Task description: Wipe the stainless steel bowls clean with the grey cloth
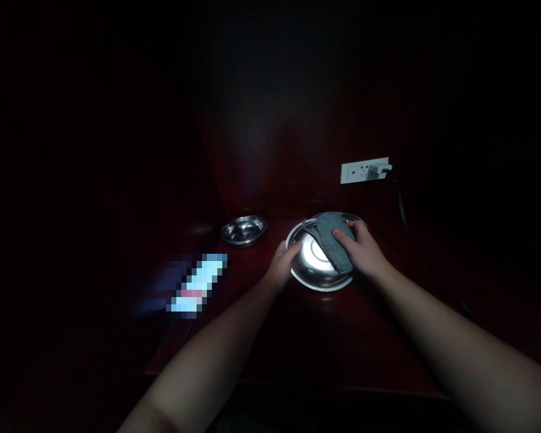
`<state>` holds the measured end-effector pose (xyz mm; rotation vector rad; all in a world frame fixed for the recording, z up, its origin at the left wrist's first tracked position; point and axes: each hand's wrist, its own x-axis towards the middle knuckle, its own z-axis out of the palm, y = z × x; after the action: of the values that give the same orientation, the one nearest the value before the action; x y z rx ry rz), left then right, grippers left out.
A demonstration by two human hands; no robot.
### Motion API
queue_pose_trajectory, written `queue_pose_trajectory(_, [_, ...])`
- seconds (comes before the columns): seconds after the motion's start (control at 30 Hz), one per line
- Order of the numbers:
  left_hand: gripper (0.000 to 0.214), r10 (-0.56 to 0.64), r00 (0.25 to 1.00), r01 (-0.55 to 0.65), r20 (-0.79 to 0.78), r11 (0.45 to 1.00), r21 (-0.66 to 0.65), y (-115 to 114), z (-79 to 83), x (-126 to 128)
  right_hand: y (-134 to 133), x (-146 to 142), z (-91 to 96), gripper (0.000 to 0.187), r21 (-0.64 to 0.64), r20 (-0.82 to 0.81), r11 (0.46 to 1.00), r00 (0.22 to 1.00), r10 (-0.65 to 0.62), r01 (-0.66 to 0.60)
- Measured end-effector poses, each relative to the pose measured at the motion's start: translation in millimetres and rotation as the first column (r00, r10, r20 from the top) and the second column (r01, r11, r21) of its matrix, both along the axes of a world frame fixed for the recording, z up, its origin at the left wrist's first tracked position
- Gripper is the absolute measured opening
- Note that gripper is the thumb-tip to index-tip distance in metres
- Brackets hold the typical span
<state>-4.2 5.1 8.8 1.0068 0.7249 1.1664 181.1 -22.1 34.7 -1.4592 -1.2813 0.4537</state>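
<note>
A shiny metal bowl [307, 264] is tilted toward me above the dark red table. My left hand [285, 263] grips its left rim, with the thumb on the inner side. Folded over the right part of the bowl is a grey-green cloth [331, 237]. My right hand [364, 246] is closed on this cloth and presses it against the bowl, thumb on top. Part of the bowl's right side is hidden by the cloth and hand. Behind it shows the rim of another metal dish [352, 216], mostly covered.
To the left on the table [261, 337] stands a second shiny metal bowl [244, 231]. Nearer me lies a lit, pixelated screen [198, 285] with a cable. A wall socket [358, 171] holds a plug, its cord [401, 207] hanging at right. Surroundings are very dark.
</note>
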Motion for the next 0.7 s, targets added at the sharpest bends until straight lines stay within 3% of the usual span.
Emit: queue_pose_trajectory(0.7, [0.042, -0.018, 1.0, 0.018, 0.001, 1.0, 0.01, 1.7, -4.0, -0.5, 1.0, 1.8, -1.6, 0.045, 0.03, 0.004, 1.0, 1.0, 0.004, -0.004])
